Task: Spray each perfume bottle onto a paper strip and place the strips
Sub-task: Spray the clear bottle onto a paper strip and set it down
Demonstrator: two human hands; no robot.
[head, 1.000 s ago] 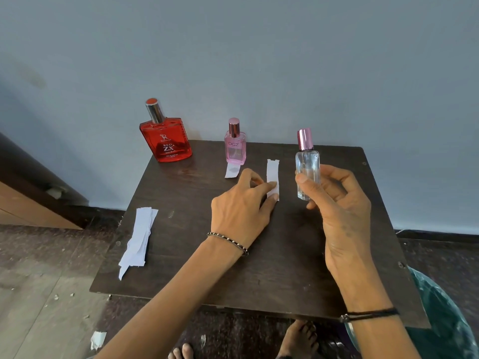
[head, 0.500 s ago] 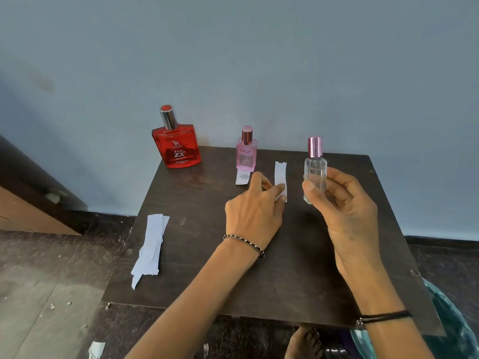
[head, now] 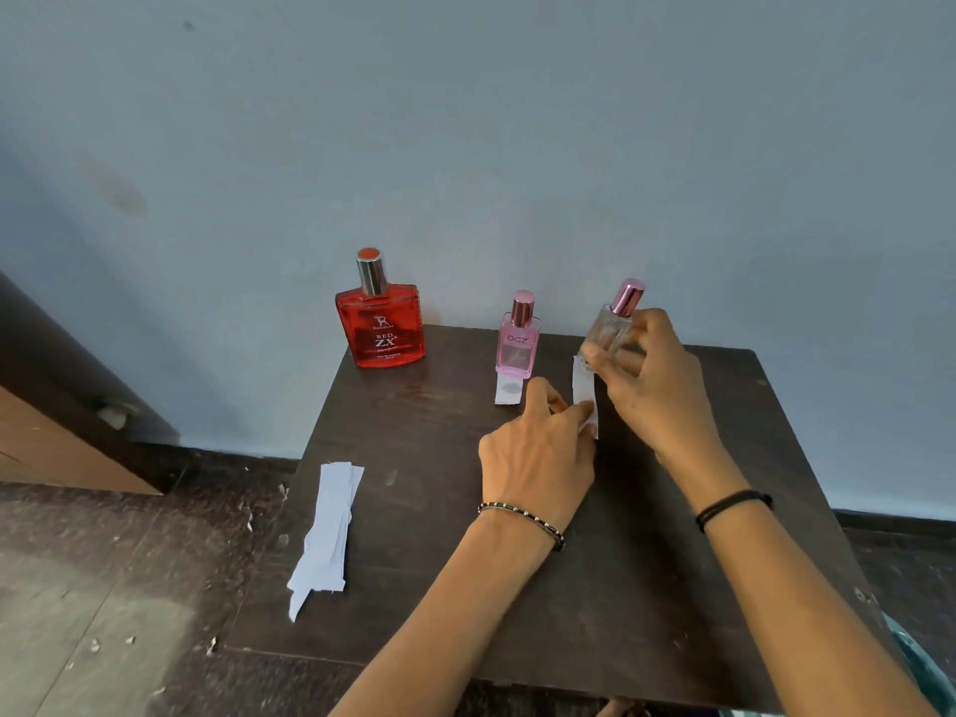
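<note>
Red square glass perfume bottle [head: 381, 329], chrome cap. Pink small glass bottle [head: 517, 349]. Clear glass bottle [head: 606, 331], metallic pink cap. White paper strips [head: 327, 530]. Dark brown wooden counter [head: 439, 561].

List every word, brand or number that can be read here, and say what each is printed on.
"RED ZX": front of the red bottle.
Brand line above it and fine print below it: too small to read.
"DGZ": front of the pink bottle.
Clear bottle held in the right hand, and paper strip pinched by the left hand: no text visible.
</note>
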